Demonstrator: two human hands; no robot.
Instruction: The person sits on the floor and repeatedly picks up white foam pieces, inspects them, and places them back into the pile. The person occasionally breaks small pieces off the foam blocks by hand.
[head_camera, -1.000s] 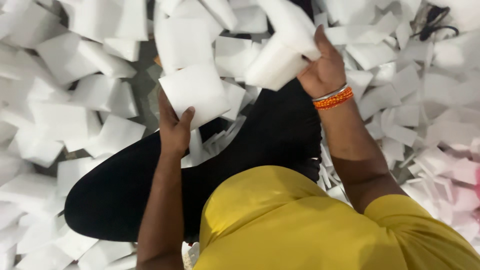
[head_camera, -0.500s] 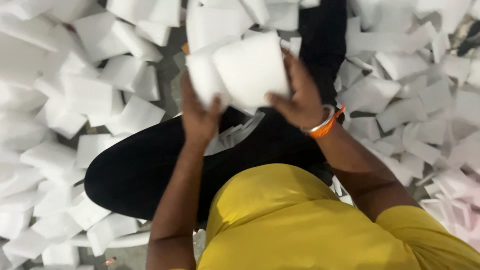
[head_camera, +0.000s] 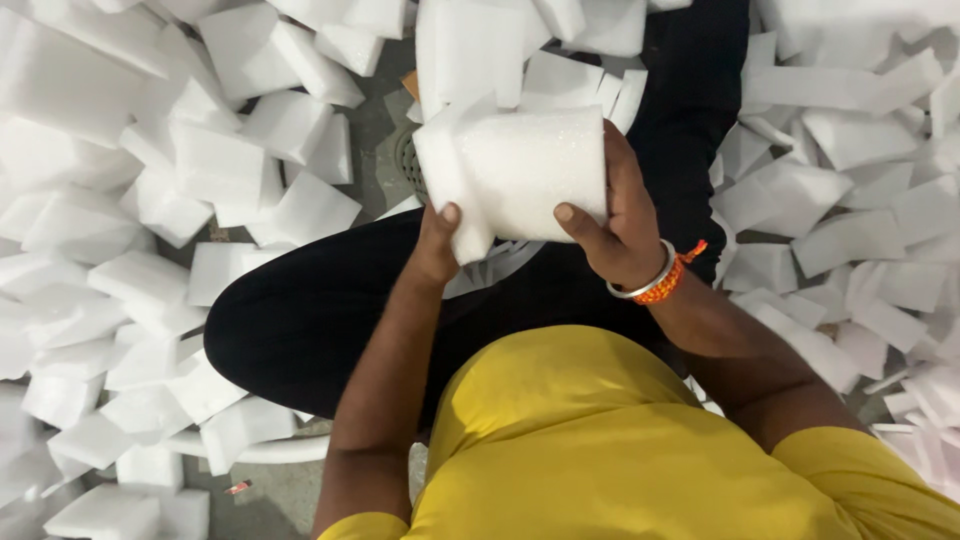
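Head view: left hand (head_camera: 437, 250) and right hand (head_camera: 618, 225) both have fingers closed around a stack of white foam blocks (head_camera: 515, 175) held over the lap in black trousers (head_camera: 330, 310); loose, uneven stacking could let a block slip into the scattered foam pieces (head_camera: 170, 190).

Two hands, the left hand (head_camera: 435, 245) and the right hand (head_camera: 620, 225), together grip two white foam blocks (head_camera: 530, 170) stacked together. One wrist wears two bands: a metal bangle (head_camera: 640, 282) and an orange thread (head_camera: 672, 280). Loose foam pieces (head_camera: 170, 190) lie around, too many to count.
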